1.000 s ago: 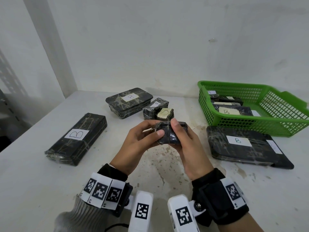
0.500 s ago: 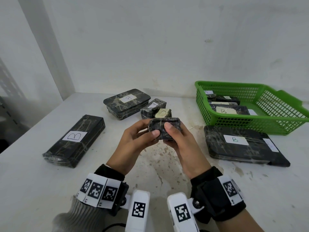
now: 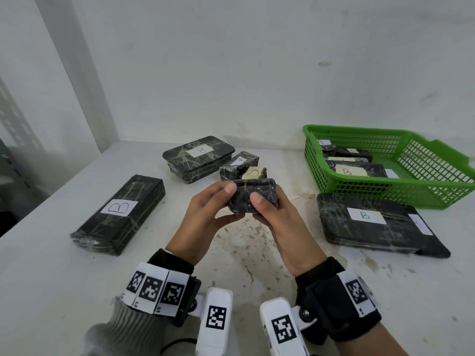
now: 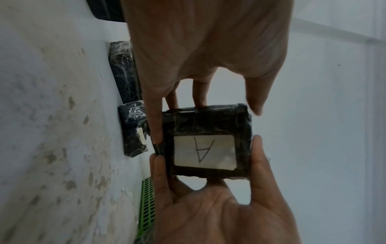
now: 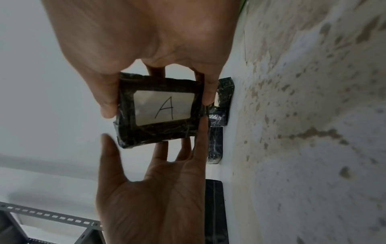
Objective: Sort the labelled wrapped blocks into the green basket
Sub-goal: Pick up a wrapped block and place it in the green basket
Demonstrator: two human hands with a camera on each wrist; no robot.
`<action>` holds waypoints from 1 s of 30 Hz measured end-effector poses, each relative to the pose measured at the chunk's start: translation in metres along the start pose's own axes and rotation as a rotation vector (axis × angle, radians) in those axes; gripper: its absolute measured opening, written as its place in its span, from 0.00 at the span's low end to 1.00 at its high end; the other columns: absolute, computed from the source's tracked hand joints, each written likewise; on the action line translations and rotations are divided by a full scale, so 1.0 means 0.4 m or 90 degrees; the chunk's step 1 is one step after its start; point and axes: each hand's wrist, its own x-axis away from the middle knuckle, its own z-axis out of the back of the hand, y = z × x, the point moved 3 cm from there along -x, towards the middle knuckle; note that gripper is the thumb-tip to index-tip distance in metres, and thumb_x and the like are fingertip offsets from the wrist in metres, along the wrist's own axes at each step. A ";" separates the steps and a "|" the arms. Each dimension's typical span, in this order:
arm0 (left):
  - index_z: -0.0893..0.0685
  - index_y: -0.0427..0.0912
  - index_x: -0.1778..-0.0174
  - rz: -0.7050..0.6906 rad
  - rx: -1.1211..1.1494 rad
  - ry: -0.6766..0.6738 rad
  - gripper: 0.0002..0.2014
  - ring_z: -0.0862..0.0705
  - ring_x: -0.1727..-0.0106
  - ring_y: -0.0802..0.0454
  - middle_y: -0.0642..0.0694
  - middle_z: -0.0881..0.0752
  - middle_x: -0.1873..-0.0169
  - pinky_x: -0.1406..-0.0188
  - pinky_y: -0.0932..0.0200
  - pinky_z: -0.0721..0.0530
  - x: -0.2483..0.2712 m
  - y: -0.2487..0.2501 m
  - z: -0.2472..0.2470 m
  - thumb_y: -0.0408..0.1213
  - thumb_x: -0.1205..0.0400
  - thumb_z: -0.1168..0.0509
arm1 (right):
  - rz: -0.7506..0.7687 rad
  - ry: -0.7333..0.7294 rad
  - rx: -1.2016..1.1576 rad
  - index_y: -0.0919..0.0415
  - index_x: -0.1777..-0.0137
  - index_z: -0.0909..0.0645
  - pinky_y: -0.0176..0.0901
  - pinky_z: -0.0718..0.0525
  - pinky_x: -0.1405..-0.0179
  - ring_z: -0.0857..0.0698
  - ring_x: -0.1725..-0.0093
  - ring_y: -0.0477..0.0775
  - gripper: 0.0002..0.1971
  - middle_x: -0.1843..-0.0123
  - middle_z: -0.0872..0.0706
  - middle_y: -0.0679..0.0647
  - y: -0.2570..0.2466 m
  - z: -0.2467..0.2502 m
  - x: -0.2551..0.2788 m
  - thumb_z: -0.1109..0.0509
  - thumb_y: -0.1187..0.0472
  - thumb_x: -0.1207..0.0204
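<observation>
Both hands hold one small block (image 3: pixel 253 199) up above the worktop (image 3: pixel 51 291) at centre, clear of the surface. Left hand (image 3: pixel 203 217) fingers (image 4: pixel 256 92) grip its left end, thumb on top; right hand (image 3: pixel 276 222) fingers (image 5: pixel 108 99) are curled round its right end, thumb on the near face. The block's white label, seen from the wrist views, reads A (image 4: pixel 205 151).

Around it, loose on the worktop, five wrapped blocks:
- long B block (image 3: pixel 120 214) at 9 o'clock, well apart from the hands
- lidded B block (image 3: pixel 199 156) at 11 o'clock
- two small blocks just behind the held one at 12 o'clock, one marked A (image 3: pixel 239 165), one with a tan label (image 3: pixel 254 173), touching each other
- flat B block (image 3: pixel 372 224) at 3 o'clock, lying just in front of the basket

Green basket (image 3: pixel 437 170) at 2 o'clock, near the back wall. Inside it several wrapped blocks, at least three; one B label and one A label readable, the exact count unclear.

The flat B block sits between the hands and the basket's near wall. The basket top is open. Bare stained worktop lies under and in front of the hands. The worktop's left edge drops off at 9 o'clock, with a metal rack beyond.
</observation>
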 end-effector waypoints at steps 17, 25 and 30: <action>0.15 0.43 0.38 0.033 -0.069 -0.065 0.29 0.12 0.41 0.44 0.43 0.13 0.42 0.39 0.45 0.13 0.000 -0.022 -0.009 0.50 0.34 0.24 | -0.029 0.047 0.012 0.49 0.34 0.19 0.36 0.19 0.51 0.12 0.45 0.41 0.29 0.42 0.09 0.47 0.013 0.021 -0.009 0.27 0.35 0.31; 0.20 0.45 0.32 0.118 0.107 0.003 0.31 0.11 0.45 0.29 0.33 0.14 0.40 0.43 0.36 0.12 -0.011 0.001 0.005 0.62 0.24 0.43 | -0.022 0.083 0.015 0.43 0.28 0.24 0.42 0.19 0.44 0.13 0.41 0.46 0.33 0.43 0.11 0.47 0.010 0.065 -0.022 0.23 0.38 0.34; 0.22 0.48 0.29 0.140 0.157 -0.043 0.31 0.12 0.45 0.25 0.30 0.14 0.39 0.46 0.36 0.12 -0.011 -0.003 -0.006 0.63 0.21 0.48 | -0.027 0.106 -0.029 0.57 0.33 0.17 0.51 0.15 0.38 0.12 0.38 0.56 0.23 0.38 0.12 0.59 0.019 0.073 -0.028 0.25 0.56 0.29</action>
